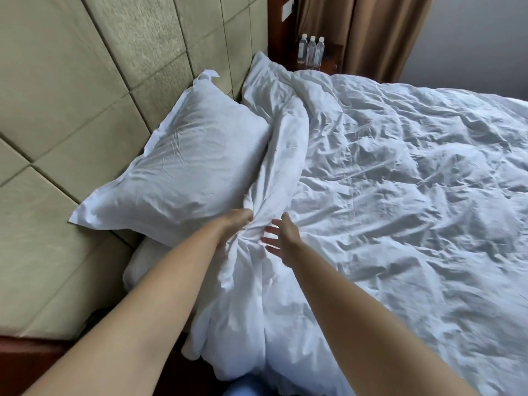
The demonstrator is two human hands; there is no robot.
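A white duvet [400,195] lay rumpled over the bed, its top edge gathered into a bunch just right of the near pillow [185,167]. The left hand [234,224], at that pillow's edge, was clenched round the bunch, probably to haul the edge up level with the pillow. The right hand [283,238] hovered farther from the pillow, fingers [270,239] spread and grasping nothing. The bunch sat between both hands, at or near those fingertips.

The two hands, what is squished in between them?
A bunched-up part of the white blanket lies between the left hand, which grips it, and the open right hand. The head view shows this.
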